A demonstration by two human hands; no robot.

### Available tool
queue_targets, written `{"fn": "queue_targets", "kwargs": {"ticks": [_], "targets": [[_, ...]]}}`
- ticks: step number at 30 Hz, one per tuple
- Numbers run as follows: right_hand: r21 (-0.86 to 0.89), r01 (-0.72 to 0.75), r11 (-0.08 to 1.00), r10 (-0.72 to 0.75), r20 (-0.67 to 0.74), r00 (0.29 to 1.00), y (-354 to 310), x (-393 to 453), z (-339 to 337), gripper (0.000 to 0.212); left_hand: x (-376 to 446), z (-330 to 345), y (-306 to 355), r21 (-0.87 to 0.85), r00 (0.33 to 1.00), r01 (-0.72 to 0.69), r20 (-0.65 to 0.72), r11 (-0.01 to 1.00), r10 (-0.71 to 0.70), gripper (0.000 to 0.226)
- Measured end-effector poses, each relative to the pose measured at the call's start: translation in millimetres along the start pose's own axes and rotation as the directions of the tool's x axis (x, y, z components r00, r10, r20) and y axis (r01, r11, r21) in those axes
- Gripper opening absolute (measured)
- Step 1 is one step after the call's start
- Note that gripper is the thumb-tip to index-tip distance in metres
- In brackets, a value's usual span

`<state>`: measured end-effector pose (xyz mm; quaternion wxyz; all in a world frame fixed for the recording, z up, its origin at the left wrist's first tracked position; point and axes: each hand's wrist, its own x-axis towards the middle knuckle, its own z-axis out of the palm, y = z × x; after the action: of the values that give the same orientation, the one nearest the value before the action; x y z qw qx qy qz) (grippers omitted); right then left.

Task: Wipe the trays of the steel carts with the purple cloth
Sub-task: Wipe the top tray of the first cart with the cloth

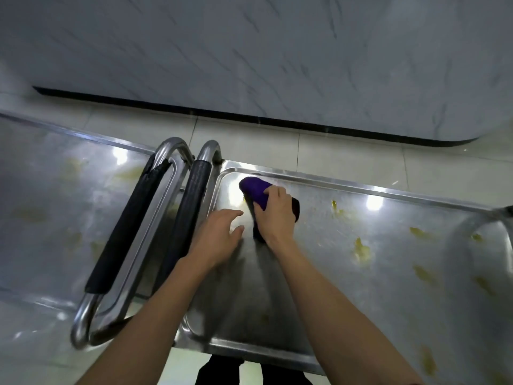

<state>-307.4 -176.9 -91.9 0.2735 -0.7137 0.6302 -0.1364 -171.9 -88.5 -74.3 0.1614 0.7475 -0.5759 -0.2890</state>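
Two steel carts stand side by side below me. On the right cart's tray [347, 287], near its far left corner, my right hand [276, 215] grips the bunched purple cloth [255, 190] and presses it onto the steel. Part of the cloth is hidden under that hand. My left hand [219, 234] hovers or rests just left of it with fingers spread and relaxed, holding nothing. Yellowish smears dot the right tray, mostly to the right of the cloth. The left cart's tray [55, 212] also carries faint yellow stains.
Two steel push handles with black grips [125, 234] [188, 212] stand between the trays. Beyond the carts lie a tiled floor [277, 145] and a marbled wall with a dark skirting [249, 118]. My dark shoes [222, 370] show below the tray's near edge.
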Motion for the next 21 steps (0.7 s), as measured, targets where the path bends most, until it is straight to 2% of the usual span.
{"fn": "queue_targets", "kwargs": {"ticks": [4,7,9,11,15,21], "targets": [[0.047,0.083,0.995,-0.083,0.016,0.996,12,-6,12,0.038,5,6,-6,0.013,0.999,0.040,-0.010,0.999,-0.040,0.041],[-0.070,0.182,0.981,-0.185,-0.040,0.982,26,-5,14,0.034,11,12,-8,0.065,0.997,0.077,0.002,0.995,-0.077,0.040],[-0.197,0.257,0.946,-0.268,-0.036,0.963,34,-2,14,0.040,14,18,-8,0.143,0.995,0.097,0.021,0.985,-0.101,0.042],[-0.288,0.335,0.897,-0.332,0.060,0.941,40,4,16,0.048,16,23,-8,0.214,0.992,0.115,0.021,0.970,-0.122,0.044],[-0.296,0.425,0.855,-0.338,0.305,0.891,49,14,23,0.055,19,31,-14,0.317,0.992,0.113,0.015,0.942,-0.124,0.043],[-0.430,0.476,0.767,-0.337,0.361,0.869,57,13,39,0.060,20,43,-21,0.378,0.981,0.158,0.045,0.912,-0.189,0.046]]}}
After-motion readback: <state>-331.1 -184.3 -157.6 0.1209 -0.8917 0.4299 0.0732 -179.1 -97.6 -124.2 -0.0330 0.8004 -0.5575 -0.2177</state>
